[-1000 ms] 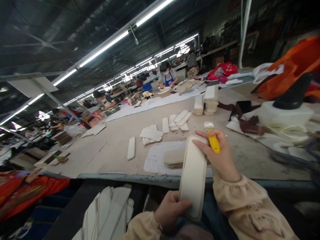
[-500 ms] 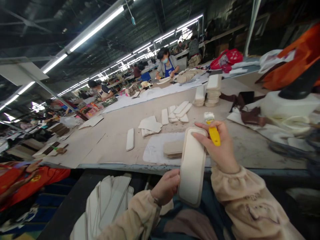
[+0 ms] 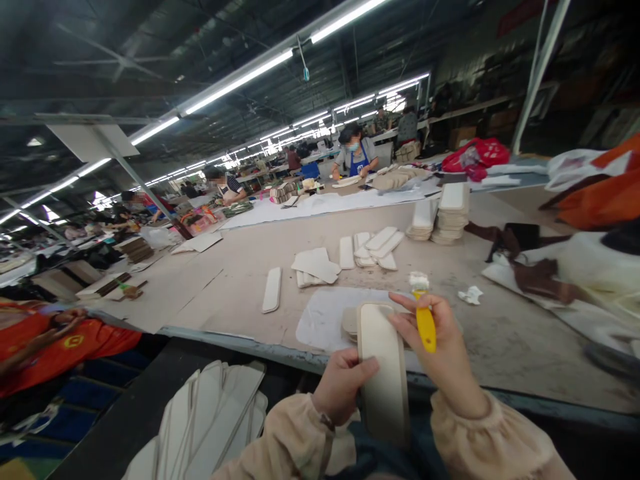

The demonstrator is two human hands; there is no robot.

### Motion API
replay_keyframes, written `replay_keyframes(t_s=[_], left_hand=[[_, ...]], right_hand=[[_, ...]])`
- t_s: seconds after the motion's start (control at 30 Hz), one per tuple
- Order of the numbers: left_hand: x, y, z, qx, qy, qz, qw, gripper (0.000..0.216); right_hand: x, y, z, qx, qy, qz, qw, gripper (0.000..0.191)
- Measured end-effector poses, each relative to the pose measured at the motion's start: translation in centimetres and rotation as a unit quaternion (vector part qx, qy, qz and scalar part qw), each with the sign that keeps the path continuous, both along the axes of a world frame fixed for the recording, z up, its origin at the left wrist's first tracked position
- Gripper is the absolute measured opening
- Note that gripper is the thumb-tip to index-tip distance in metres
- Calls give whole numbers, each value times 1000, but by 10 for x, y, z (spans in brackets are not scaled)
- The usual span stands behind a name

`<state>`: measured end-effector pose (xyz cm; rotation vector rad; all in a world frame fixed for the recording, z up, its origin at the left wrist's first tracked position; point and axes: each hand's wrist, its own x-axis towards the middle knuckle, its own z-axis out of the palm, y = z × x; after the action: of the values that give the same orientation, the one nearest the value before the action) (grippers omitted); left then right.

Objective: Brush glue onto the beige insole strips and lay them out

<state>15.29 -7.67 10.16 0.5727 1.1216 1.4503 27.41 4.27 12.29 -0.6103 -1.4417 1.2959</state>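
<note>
A long cream panel point(image 3: 382, 373) with rounded corners and a beige border stands tilted in front of me, over the table's front edge. On its left side my left hand point(image 3: 345, 381) grips it, thumb across the face. My right hand point(image 3: 440, 333) is closed round a yellow-handled brush point(image 3: 426, 327) with a white, clotted head pointing up and away. The right thumb rests at the panel's upper right edge, and the index finger extends past its top. Behind the panel, a partly hidden stack of beige pieces point(image 3: 350, 323) lies on a translucent white sheet point(image 3: 320, 317).
Cream pieces point(image 3: 316, 267) and a lone strip point(image 3: 272, 290) lie on the worktable point(image 3: 225, 293). Taller stacks point(image 3: 451, 213) stand farther back. A crumpled white scrap point(image 3: 471, 295) sits right. Many panels point(image 3: 210, 413) fan out lower left. Co-workers point(image 3: 357, 157) sit beyond; another person's orange-clad arm point(image 3: 65, 340) is left.
The view has shifted, so the table and hands appear lower. My left hand sits higher along the panel, its thumb now over the face. The brush stays in my right hand.
</note>
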Motion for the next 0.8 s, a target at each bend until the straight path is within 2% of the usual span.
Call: replay_keyframes(t_s=[0.1, 0.27, 0.37, 0.43, 0.53, 0.7, 0.8], left_hand=[[-6, -2, 0, 7, -7, 13, 1000, 41], [-12, -5, -2, -10, -11, 6, 1000, 41], [-15, -7, 2, -18, -25, 24, 999, 41], [-19, -7, 8, -13, -47, 37, 998, 41], [-33, -5, 21, 2, -94, 69, 993, 42], [-64, -5, 37, 27, -160, 162, 973, 33], [-73, -9, 36, 45, -174, 216, 960, 29]], right_hand=[[-2, -1, -5, -6, -23, -5, 1000, 43], [-8, -11, -5, 39, -80, -37, 995, 36], [-10, -17, -6, 35, -85, -53, 994, 37], [-10, -21, -8, 23, -70, -33, 997, 40], [-10, -26, -11, 24, -45, 37, 998, 41], [-11, -40, -16, 64, -85, 141, 984, 38], [-13, -54, -26, 104, -147, 114, 977, 36]])
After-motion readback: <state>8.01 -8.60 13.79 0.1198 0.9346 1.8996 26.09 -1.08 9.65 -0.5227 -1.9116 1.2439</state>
